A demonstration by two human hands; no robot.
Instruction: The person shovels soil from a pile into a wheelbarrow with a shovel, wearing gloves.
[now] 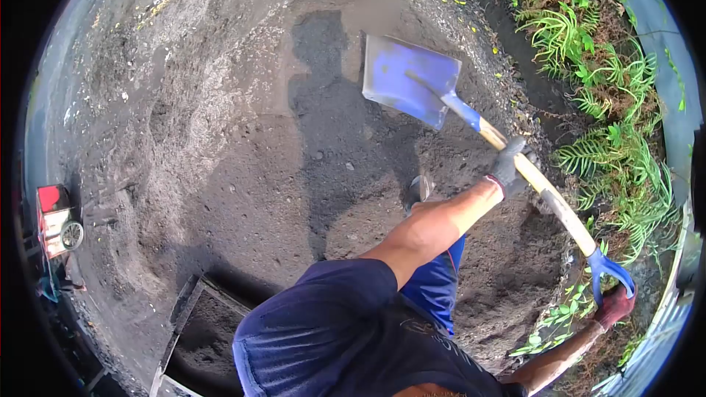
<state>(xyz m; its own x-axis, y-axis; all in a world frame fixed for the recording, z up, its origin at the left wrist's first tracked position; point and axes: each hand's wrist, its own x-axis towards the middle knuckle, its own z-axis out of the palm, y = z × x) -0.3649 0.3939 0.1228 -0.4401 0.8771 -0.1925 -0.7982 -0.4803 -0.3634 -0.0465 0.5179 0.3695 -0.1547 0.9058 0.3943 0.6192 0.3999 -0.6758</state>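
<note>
A shovel with a blue square blade (412, 77) and a pale wooden shaft (566, 213) slants across the right of the head view. My left hand (511, 164), in a dark grey glove, is wrapped round the shaft a little below the blade's blue socket. At the far end, my right hand (614, 305), in a reddish glove, grips the blue D-shaped handle (609, 272). The slightly blurred blade overlaps the dark sandy ground (257, 198) ahead of me, its blue face showing toward the camera.
Green ferns (610, 140) and leafy plants line the right side along a grey-blue wall (654, 0). A wooden frame (184, 323) lies at lower left. A red-and-white wheeled cart (59, 224) stands far left. My shoe (421, 188) and shadow show on the ground.
</note>
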